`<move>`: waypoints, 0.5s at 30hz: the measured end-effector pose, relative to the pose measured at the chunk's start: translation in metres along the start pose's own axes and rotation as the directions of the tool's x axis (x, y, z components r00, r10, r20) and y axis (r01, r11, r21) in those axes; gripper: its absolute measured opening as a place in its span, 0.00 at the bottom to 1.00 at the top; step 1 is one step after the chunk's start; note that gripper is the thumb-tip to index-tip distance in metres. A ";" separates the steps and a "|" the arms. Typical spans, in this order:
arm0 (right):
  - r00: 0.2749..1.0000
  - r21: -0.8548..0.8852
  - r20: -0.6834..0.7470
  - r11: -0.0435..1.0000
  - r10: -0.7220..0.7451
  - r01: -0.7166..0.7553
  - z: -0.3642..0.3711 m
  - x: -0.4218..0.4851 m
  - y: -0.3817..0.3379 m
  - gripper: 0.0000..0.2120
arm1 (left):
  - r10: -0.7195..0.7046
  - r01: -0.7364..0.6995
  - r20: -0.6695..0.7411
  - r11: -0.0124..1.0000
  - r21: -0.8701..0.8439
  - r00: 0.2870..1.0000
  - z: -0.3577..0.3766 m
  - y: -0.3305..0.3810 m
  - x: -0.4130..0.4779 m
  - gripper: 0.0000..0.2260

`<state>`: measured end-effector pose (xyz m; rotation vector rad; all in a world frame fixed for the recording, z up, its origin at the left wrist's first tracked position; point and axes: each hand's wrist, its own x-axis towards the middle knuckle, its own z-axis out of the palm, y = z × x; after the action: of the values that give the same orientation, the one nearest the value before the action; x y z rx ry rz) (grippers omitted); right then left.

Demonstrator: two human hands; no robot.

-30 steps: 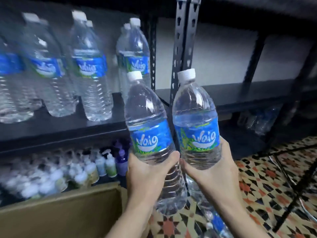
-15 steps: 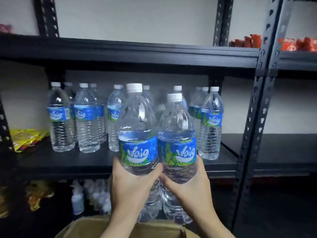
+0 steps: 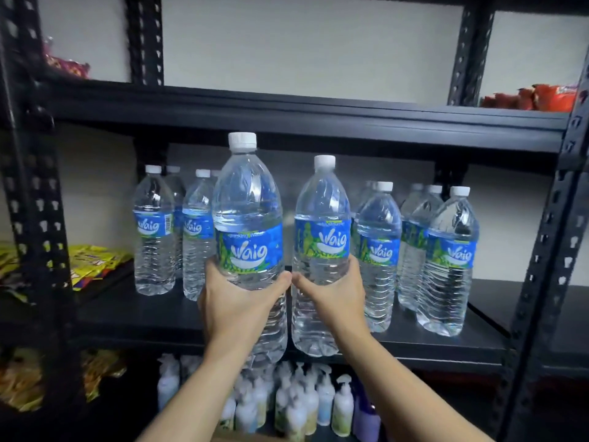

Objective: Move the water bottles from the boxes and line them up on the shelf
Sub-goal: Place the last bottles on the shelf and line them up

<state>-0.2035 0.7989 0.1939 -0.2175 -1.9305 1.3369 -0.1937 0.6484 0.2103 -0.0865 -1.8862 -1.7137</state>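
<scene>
Before the shelf [image 3: 127,317], left hand [image 3: 237,301] gripping left bottle [image 3: 248,218], right hand [image 3: 334,291] gripping right bottle [image 3: 322,212], shelved bottles [image 3: 446,250] behind

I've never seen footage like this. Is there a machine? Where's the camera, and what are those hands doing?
No machine: a person works bare-handed, and the one picture comes from a camera worn on their head, looking forward and down. The left hand grips a clear plastic water bottle with a blue label; the right hand grips a second blue-labelled bottle. Both are at the front of the black metal shelf, where other standing bottles are lined up. Below sit white pump bottles.
</scene>
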 end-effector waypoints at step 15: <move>0.994 -0.022 -0.108 1.000 -0.002 0.000 0.039 0.072 0.018 0.42 | -0.002 0.002 0.027 1.000 -0.025 1.000 -0.005 -0.026 0.022 0.33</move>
<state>-0.2841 0.8161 0.2074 -0.2941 -1.8552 1.2771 -0.2212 0.6323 0.1971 -0.1180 -1.8856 -1.7457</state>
